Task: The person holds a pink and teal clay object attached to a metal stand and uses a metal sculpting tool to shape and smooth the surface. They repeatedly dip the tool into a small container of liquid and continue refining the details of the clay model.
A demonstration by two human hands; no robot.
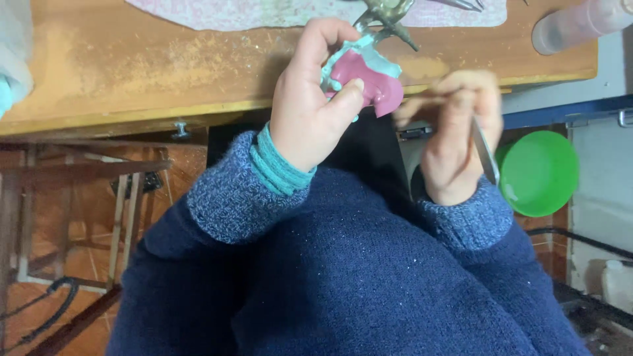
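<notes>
Pink dental mould (369, 82) between closed left fingers (346, 92)

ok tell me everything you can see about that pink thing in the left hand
The pink piece is a smooth, glossy, curved lump that looks like wax or plastic, edged along its top and left side with pale teal material. The left hand holds it up before the wooden bench edge, thumb pressed across its front. A brassy metal frame sits just above it.
</notes>
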